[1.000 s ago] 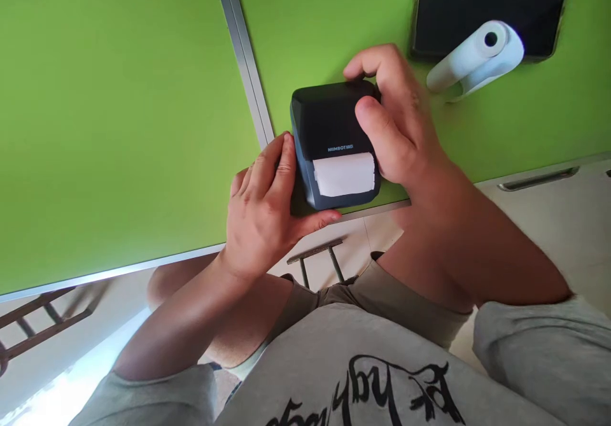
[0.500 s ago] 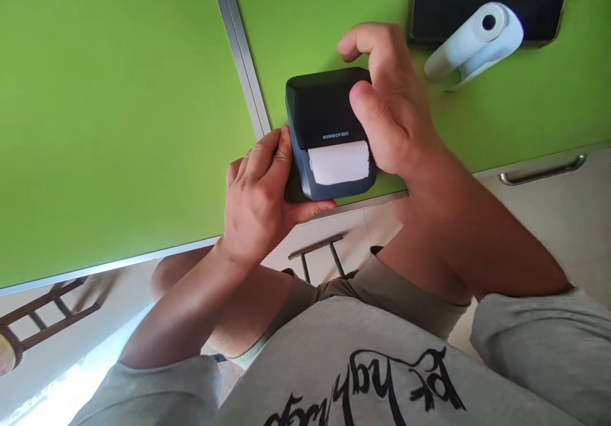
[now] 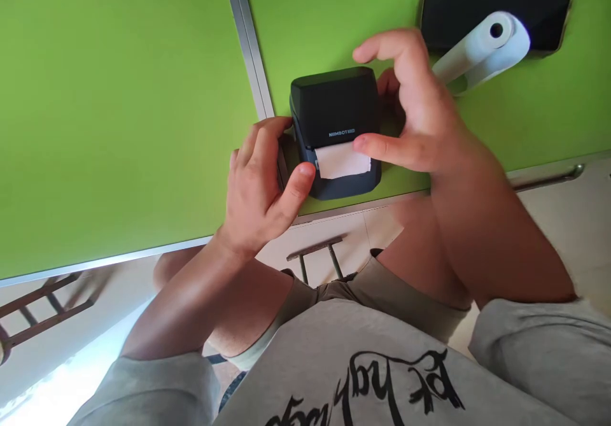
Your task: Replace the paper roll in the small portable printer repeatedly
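A black and dark-blue label printer [image 3: 334,104] marked NIIMBOT stands near the front edge of the green table. A white strip of label paper [image 3: 337,162] sticks out of its front slot. My left hand [image 3: 260,184] holds the printer's left side, fingertips at the side and thumb at the front left corner. My right hand [image 3: 415,107] is around the right side with fingers spread. Its thumb tip is at the right part of the paper by the slot, and its index finger is raised beyond the lid. The other right fingers are partly hidden.
A white paper roll [image 3: 472,50], partly unrolled, lies behind my right hand, overlapping a black phone [image 3: 506,6]. A grey metal strip [image 3: 251,44] crosses the green tabletop [image 3: 119,107] left of the printer. A metal handle [image 3: 548,177] sits below the table's front edge at right.
My right thumb has moved from the lid down to the paper, and my right hand has shifted right. My left thumb has come up from below the printer's front to its corner.
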Demonstrator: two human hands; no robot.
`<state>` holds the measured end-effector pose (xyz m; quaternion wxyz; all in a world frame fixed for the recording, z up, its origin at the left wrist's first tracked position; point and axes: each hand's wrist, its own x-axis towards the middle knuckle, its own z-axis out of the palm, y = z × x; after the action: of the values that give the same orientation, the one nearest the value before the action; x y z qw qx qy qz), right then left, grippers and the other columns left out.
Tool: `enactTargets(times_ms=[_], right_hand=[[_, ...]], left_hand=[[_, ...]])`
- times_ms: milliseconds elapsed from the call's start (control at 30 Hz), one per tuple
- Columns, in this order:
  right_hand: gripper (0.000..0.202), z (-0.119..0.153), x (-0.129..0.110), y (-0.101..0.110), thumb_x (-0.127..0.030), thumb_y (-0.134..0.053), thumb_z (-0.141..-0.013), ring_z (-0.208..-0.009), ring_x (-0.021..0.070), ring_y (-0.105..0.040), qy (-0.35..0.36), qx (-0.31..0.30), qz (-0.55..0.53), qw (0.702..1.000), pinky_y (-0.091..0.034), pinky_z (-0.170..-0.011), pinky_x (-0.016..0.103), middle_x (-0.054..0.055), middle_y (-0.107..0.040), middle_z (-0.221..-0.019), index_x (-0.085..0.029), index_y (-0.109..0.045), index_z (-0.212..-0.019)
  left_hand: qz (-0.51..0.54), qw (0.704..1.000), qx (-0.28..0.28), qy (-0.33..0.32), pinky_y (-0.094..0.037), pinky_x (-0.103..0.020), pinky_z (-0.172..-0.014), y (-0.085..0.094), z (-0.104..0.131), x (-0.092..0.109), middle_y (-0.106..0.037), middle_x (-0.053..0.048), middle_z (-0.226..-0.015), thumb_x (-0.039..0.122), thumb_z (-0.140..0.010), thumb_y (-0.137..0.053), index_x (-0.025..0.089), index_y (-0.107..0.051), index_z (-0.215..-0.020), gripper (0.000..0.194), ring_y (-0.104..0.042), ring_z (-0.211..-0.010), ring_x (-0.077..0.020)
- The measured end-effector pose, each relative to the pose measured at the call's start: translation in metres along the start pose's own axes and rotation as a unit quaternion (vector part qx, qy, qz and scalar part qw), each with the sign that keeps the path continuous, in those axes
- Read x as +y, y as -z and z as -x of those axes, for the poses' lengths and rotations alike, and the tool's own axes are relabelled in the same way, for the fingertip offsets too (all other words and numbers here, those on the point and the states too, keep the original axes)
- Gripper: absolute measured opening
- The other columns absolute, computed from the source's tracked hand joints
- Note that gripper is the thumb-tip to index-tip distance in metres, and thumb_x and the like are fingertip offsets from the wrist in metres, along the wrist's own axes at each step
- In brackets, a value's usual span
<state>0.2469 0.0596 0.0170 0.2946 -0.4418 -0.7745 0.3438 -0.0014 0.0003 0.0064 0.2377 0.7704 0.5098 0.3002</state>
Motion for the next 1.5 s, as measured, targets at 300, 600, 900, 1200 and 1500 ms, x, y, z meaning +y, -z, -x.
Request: enactTargets(times_ms=[300, 600, 900, 1200, 1500], right_hand=[[0.05, -0.001, 0.004, -0.012, -0.048, -0.074, -0.073, -0.076, 0.0178, -0.049, 0.004, 0.061, -0.071, 0.996, -0.044, -0.067, 0.033, -0.001, -0.048, -0.087, -0.032, -0.054, -0.116], [0.046, 0.0, 0.003, -0.014, -0.048, -0.071, -0.075, -0.067, 0.0147, -0.04, 0.028, 0.086, -0.061, 0.994, -0.036, -0.065, 0.032, -0.006, -0.04, -0.075, -0.03, -0.053, -0.114], [0.074, 0.0, 0.006, -0.015, -0.096, -0.053, -0.078, -0.069, 0.0141, -0.042, 0.028, 0.107, -0.015, 0.994, -0.034, -0.065, 0.035, -0.004, -0.042, -0.074, -0.031, -0.05, -0.115], [0.079, -0.012, 0.011, -0.02, -0.097, -0.054, -0.074, -0.061, 0.0098, -0.044, 0.017, 0.189, -0.042, 0.981, -0.032, -0.054, 0.034, 0.001, -0.065, -0.112, -0.028, -0.047, -0.112], [0.029, -0.028, -0.018, -0.014, -0.034, -0.064, -0.093, -0.062, 0.014, -0.062, 0.075, 0.261, -0.099, 0.957, -0.037, -0.05, 0.032, -0.001, -0.055, -0.078, -0.03, -0.038, -0.079]], left_hand=[[-0.023, 0.999, -0.011, 0.031, -0.05, -0.049, -0.093, -0.005, -0.001, -0.003, -0.067, -0.013, -0.124, 0.081, -0.096, -0.044, 0.026, -0.052, -0.133, 0.067, -0.065, -0.111, -0.0332], [-0.03, 0.999, -0.005, 0.029, -0.049, -0.05, -0.096, -0.009, 0.0, -0.001, -0.066, -0.013, -0.128, 0.082, -0.097, -0.039, 0.029, -0.052, -0.134, 0.066, -0.064, -0.115, -0.033], [-0.023, 0.999, -0.013, 0.025, -0.048, -0.055, -0.099, -0.012, -0.001, -0.002, -0.064, -0.015, -0.125, 0.088, -0.094, -0.035, 0.028, -0.053, -0.132, 0.074, -0.064, -0.116, -0.0362], [-0.033, 0.999, -0.002, 0.019, -0.051, -0.055, -0.093, -0.011, -0.003, -0.006, -0.063, -0.015, -0.119, 0.088, -0.092, -0.039, 0.026, -0.052, -0.129, 0.073, -0.064, -0.109, -0.0358], [-0.041, 0.999, 0.015, 0.008, -0.05, -0.049, -0.089, -0.011, -0.002, -0.004, -0.064, -0.013, -0.115, 0.084, -0.094, -0.04, 0.025, -0.052, -0.128, 0.069, -0.064, -0.104, -0.0326]])
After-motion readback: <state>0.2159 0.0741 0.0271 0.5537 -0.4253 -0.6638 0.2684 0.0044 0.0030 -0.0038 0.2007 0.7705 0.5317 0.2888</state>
